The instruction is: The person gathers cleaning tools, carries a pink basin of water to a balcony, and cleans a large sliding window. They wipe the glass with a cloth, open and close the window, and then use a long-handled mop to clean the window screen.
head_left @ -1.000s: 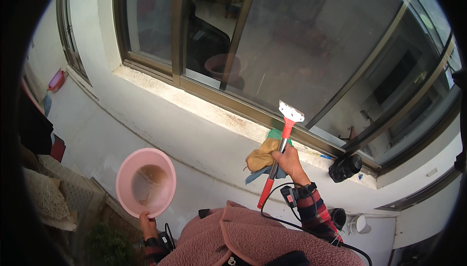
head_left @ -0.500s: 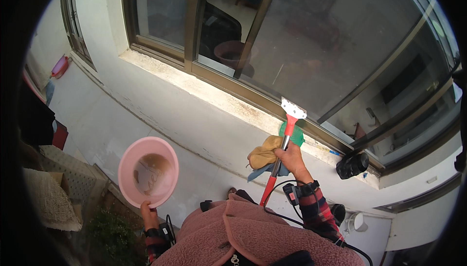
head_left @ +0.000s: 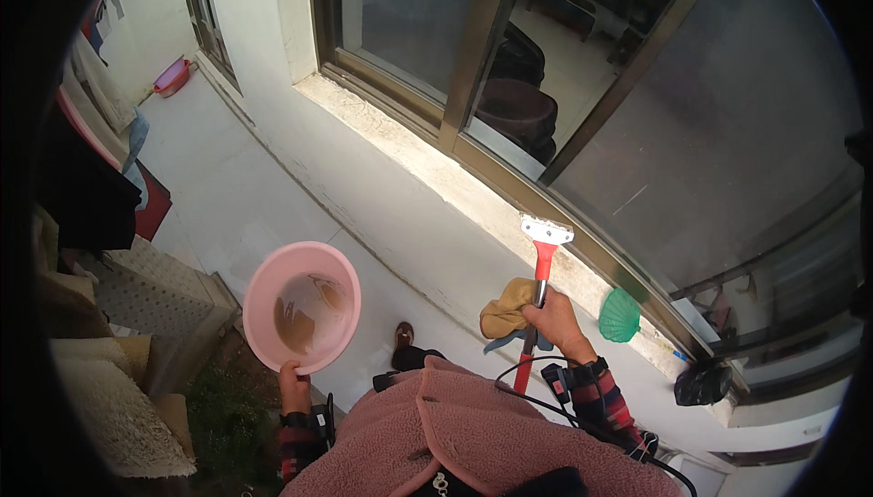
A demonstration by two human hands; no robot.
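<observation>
My left hand (head_left: 293, 390) grips the rim of a pink plastic basin (head_left: 258, 292), which hangs tilted at my left with a little murky brown water inside. In front of me, my right hand (head_left: 558, 322) is closed round the shaft of a long scraper (head_left: 545, 261) with a red and silver handle and a wide whitish head pointing up toward the window. The same hand also holds a bunched tan cloth (head_left: 506, 311) and a bluish cloth (head_left: 511, 342) below it. The scraper head shows in front of the stained window sill (head_left: 418, 160).
A green ribbed, bowl-like thing (head_left: 619, 315) and a black bundle (head_left: 703, 382) lie on the sill under the sliding window (head_left: 637, 197). Carpets (head_left: 118, 406) and hanging clothes (head_left: 91, 179) line the left. A red basin (head_left: 173, 77) stands far along the walkway (head_left: 227, 179).
I have moved leftward along the wall, so the window and green thing shift right in view. The scraper is now apart from the green thing. Water in the basin has swirled. A shoe has come forward.
</observation>
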